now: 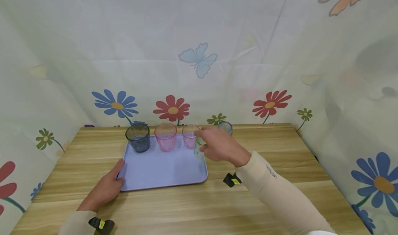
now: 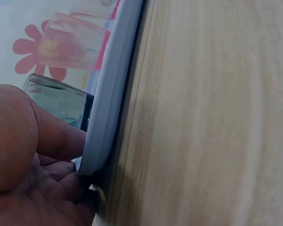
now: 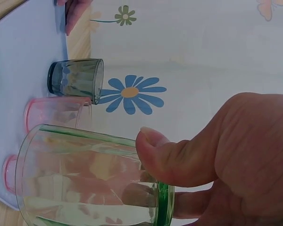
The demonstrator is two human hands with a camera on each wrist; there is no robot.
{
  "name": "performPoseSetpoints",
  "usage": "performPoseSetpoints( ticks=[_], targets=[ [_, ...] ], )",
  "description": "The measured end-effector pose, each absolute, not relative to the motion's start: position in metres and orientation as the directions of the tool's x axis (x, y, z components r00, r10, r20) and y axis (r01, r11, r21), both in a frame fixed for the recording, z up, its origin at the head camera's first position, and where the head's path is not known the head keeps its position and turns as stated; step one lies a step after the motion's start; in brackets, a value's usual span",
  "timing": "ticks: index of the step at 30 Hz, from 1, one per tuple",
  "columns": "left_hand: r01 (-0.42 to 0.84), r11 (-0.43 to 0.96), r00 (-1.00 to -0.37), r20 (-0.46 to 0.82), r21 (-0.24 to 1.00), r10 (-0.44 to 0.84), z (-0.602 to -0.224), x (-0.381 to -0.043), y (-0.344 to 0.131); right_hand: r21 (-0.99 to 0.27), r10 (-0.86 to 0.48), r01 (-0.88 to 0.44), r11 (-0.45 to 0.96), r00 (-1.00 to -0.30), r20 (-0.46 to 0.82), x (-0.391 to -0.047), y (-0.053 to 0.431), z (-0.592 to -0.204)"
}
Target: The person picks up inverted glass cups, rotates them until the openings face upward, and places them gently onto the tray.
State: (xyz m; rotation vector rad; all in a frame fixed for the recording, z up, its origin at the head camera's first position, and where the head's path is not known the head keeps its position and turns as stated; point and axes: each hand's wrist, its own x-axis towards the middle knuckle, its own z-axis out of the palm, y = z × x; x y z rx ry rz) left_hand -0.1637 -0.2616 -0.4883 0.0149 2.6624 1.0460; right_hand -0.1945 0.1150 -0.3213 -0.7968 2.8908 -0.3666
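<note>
A green-tinted clear glass (image 3: pixel 89 174) is held near its rim by my right hand (image 1: pixel 219 145), thumb on one side and fingers on the other. It is over the right end of the lavender tray (image 1: pixel 161 173), partly hidden by the hand in the head view. My left hand (image 1: pixel 105 186) grips the tray's left edge; in the left wrist view the thumb (image 2: pixel 61 136) presses the rim and the fingers curl below. Along the tray's back stand a dark grey glass (image 1: pixel 138 143), a larger pink glass (image 1: pixel 166 142) and a smaller pink glass (image 1: pixel 188 140).
Behind my right hand, a blue-tinted glass (image 1: pixel 226 127) stands near the table's back edge, partly covered. The wooden table (image 1: pixel 174 211) meets a flower-printed curtain (image 1: pixel 149 72) at the back and sides.
</note>
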Motion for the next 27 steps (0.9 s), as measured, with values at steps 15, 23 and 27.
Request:
performPoseSetpoints(
  ticks=[15, 23, 27],
  targets=[
    [-0.1, 0.735, -0.959, -0.262, 0.671, 0.109, -0.4884, -0.1642, -0.2604, -0.251, -0.534, -0.507, 0.825, -0.844, -0.048, -0.1947, 0.1107, -0.3201],
    [-0.096, 0.741, -0.96, -0.259, 0.665, 0.108, -0.4888, -0.1643, -0.2603, -0.261, -0.538, -0.508, 0.821, -0.842, -0.051, -0.1935, 0.1091, -0.3193],
    [-0.103, 0.742, -0.959, -0.265, 0.663, 0.104, -0.488, -0.1643, -0.2601, -0.268, -0.543, -0.512, 0.816, -0.838, -0.051, -0.1931, 0.1082, -0.3193]
  ],
)
